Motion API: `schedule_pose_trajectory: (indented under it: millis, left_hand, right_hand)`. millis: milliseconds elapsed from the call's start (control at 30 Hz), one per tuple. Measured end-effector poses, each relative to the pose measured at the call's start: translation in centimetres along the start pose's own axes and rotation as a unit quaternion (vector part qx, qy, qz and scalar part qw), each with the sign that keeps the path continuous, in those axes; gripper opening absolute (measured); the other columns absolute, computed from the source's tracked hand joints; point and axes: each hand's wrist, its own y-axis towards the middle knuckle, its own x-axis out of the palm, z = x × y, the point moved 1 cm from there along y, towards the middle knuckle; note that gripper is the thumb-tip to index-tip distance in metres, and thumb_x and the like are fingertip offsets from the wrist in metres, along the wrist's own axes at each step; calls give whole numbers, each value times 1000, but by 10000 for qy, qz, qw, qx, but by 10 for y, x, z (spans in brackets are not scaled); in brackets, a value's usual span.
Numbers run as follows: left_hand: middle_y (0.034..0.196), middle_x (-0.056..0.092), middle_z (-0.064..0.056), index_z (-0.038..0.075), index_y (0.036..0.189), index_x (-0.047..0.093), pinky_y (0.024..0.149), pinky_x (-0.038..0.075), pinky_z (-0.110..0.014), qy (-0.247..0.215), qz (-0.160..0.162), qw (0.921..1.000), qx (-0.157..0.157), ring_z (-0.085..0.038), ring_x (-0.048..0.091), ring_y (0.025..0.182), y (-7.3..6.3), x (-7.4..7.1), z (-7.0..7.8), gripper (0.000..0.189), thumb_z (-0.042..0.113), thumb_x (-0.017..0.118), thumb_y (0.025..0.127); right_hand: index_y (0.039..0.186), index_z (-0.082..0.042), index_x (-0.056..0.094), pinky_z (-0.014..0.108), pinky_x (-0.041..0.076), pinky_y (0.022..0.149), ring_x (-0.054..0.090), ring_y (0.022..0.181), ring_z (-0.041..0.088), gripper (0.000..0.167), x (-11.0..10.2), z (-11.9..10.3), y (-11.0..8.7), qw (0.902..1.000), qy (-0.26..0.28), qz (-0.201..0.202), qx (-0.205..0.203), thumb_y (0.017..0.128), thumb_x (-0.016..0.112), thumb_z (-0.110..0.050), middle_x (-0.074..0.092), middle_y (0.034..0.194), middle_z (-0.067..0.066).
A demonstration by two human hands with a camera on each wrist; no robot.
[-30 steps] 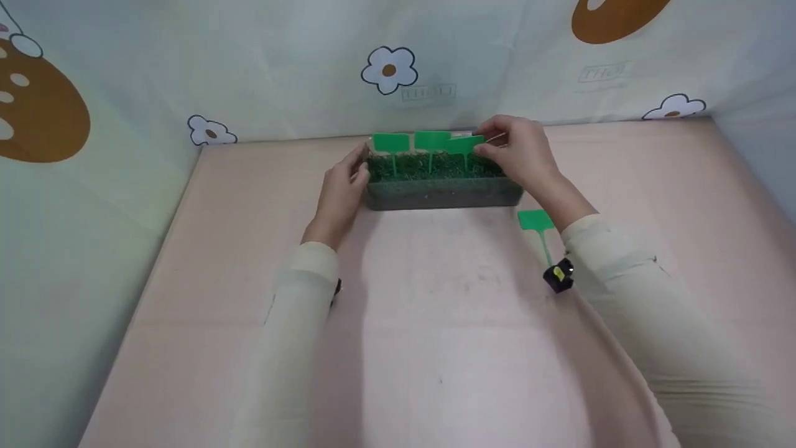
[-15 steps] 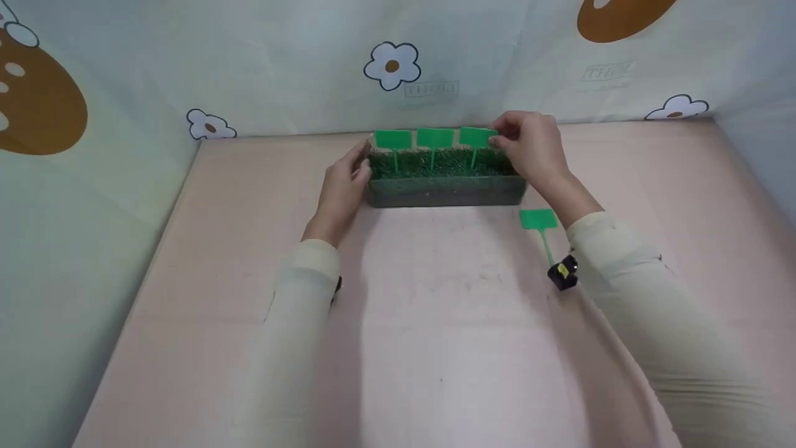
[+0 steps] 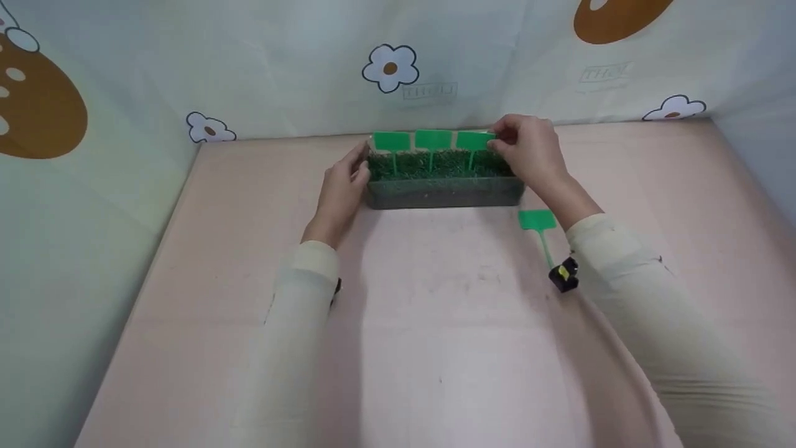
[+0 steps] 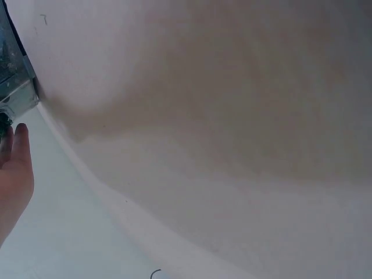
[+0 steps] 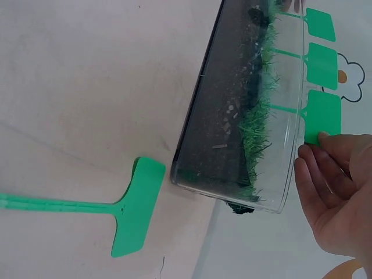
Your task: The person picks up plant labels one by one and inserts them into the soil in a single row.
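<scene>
A clear rectangular planter box [image 3: 444, 193] with dark soil and green grass [image 3: 444, 165] stands at the back of the table. Three green plant labels stand upright in the grass: a left one [image 3: 392, 141], a middle one [image 3: 433, 139] and a right one [image 3: 474, 141]. My right hand [image 5: 337, 186] pinches the edge of the right label between thumb and fingers. At the box's left end, my left hand [image 3: 339, 196] rests against the wall with fairly straight fingers. Another green label [image 3: 537, 219] lies on the table below my right wrist.
A pinkish cloth covers the table [image 3: 435, 348]. Close behind the box rises a pale curtain [image 3: 298, 81] printed with flowers. A black wrist camera [image 3: 563, 275] on my right sleeve partly covers the loose label's stem.
The right label, tilted and overlapping the middle one a second ago, has shifted right and stands straighter and apart. My right hand moved right with it. The left hand stays in place.
</scene>
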Motion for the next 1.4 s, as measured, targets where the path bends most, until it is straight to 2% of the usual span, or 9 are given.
schedule_pose_trajectory:
  millis: [367,667,867,1100,1400]
  left_hand:
    - [160,39,3,19,157,32,120,37,-25,48,-7,10000,53,-9,36,148,1,0,-1,50,23,39,107]
    - [160,39,5,20,157,32,121,37,-26,-10,-8,10000,15,-8,36,148,1,0,-1,50,23,39,107]
    - [160,38,6,21,157,32,122,36,-26,-42,-37,10000,-28,-8,35,148,1,0,-1,51,24,39,107]
    - [160,39,5,20,157,32,121,37,-26,-15,-10,10000,59,-8,36,148,0,0,-1,50,23,39,107]
    - [161,37,2,18,158,30,121,36,-25,15,-56,9999,100,-11,36,148,0,0,0,51,21,39,107]
  right_hand:
    - [115,-5,70,43,57,94,66,104,28,21,-5,-4,-5,10000,13,-6,-87,97,64,-14,71,112,16]
    - [116,-6,69,42,59,93,68,106,25,24,-15,1,-13,10000,44,67,14,96,66,-18,71,113,14]
    - [115,-5,69,43,59,92,68,107,26,24,-22,7,-25,9997,27,218,49,96,66,-20,71,112,14]
    - [110,-5,70,42,60,83,70,104,27,19,-25,13,-41,9996,-98,260,39,95,67,-18,73,108,14]
    - [107,-4,70,47,57,88,70,99,31,18,-33,22,-59,9996,-254,101,55,94,69,-16,73,105,18]
